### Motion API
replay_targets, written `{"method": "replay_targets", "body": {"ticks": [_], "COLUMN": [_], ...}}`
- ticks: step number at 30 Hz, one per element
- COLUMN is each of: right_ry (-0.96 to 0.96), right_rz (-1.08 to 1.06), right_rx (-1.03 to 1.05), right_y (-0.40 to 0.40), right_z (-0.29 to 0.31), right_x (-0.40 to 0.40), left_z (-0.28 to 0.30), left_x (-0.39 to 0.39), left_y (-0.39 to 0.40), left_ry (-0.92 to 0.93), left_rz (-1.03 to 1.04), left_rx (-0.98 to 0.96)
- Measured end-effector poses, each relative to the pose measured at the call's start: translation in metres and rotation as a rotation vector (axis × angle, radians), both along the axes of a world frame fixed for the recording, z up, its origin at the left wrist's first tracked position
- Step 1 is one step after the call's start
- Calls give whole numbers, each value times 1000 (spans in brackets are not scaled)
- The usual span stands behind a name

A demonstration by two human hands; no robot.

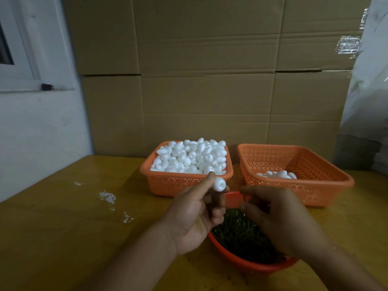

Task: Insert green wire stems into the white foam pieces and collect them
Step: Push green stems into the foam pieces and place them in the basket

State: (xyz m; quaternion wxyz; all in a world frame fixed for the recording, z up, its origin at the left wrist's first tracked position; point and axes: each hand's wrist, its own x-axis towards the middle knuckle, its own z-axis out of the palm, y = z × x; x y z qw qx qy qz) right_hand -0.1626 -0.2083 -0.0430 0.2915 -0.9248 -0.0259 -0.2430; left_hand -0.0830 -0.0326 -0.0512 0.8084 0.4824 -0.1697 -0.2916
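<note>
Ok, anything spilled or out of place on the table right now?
Yes: white crumbs, seemingly foam, lie scattered on the table left of the full basket, with more nearer the left hand. Otherwise nothing stands out.

Small assembly workroom: stacked cardboard cartons (210,80), orange sorting baskets (294,175), worn wooden table (63,227).
</note>
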Motion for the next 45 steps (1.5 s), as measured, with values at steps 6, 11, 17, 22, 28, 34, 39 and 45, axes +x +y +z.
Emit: {"method": "replay_targets", "body": {"ticks": [6,11,17,22,28,34,39,45], "right_ry": [-129,-142,-175,-177,-203,-217,-191,-237], "right_rz": [99,194,201,189,119,109,162,85], "right_rx": [375,420,414,398,397,376,366,449], "right_y": [13,22,26,26,26,28,30,33], "right_z": [6,9,9,8,6,5,6,5], "right_x": [-7,-10,-11,-10,-8,-9,-12,-10], "left_z": [0,1,1,0,-1,0,0,1], "left_x": [-1,-3,-5,-6,-7,-10,-13,-15], "left_y": [0,-1,0,0,-2,-2,-4,-3], "left_ry": [26,-2,-36,-63,-103,-166,-251,-372], "left_rz": [-2,-3,-4,-12,-6,28,50,87], "left_rx": [-8,7,18,29,43,46,76,81]}}
